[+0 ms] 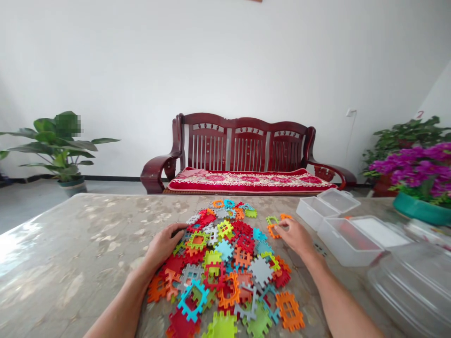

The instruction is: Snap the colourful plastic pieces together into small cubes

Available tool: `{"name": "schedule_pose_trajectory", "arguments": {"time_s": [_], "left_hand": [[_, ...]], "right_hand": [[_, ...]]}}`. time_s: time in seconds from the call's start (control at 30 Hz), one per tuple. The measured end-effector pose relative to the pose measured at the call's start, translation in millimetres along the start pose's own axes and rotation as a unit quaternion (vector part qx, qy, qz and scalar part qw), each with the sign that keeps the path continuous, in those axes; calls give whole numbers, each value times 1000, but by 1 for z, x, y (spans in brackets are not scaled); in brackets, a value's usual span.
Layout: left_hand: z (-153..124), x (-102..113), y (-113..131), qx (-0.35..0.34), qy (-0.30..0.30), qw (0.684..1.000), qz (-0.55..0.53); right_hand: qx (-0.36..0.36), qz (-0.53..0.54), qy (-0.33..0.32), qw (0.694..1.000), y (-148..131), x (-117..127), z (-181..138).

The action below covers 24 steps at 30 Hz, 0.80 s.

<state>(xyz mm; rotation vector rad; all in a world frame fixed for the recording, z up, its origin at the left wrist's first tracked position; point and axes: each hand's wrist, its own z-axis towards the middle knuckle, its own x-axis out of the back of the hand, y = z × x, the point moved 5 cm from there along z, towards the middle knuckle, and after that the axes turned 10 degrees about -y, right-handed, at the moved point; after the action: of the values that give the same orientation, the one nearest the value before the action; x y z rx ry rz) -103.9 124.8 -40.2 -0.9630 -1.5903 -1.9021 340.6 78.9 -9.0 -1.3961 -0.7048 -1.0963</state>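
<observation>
A heap of flat, notched plastic building tiles in red, orange, green, blue and grey is spread over the marble-patterned table. My left hand rests on the left edge of the heap, fingers curled over tiles; what they grip, if anything, is hidden. My right hand reaches to the heap's right side, fingertips pinching an orange frame tile that lies on the table. A green frame tile and another orange one lie just beyond it.
Two open clear plastic boxes stand right of the heap, with clear lids at the near right. A pot of purple flowers sits at the table's right edge. A red wooden bench and leafy plant stand behind.
</observation>
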Motion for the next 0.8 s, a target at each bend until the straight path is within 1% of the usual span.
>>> {"name": "schedule_pose_trajectory", "arguments": {"time_s": [0.1,0.17,0.37,0.53,0.63,0.7,0.8], "left_hand": [[-1,1,2,1,2,1000,0],[-1,1,3,0,0,1000,0],[-4,4,9,-1,3,1000,-3],[-3,4,8,2,11,1000,-1],[-2,2,4,0,5,1000,-3],[-1,1,2,-3,1,1000,-2],[0,1,2,-4,0,1000,1]], "right_hand": [[-20,-51,-38,998,-7,-3,-7],[-27,-80,-51,995,-13,-4,-10],[-31,-132,-53,989,-24,-5,-14],[-15,-141,-29,989,-23,-7,-13],[-3,-95,1,995,-16,-2,-10],[-17,-56,32,998,-6,6,-6],[-70,-26,65,995,14,17,2]]}}
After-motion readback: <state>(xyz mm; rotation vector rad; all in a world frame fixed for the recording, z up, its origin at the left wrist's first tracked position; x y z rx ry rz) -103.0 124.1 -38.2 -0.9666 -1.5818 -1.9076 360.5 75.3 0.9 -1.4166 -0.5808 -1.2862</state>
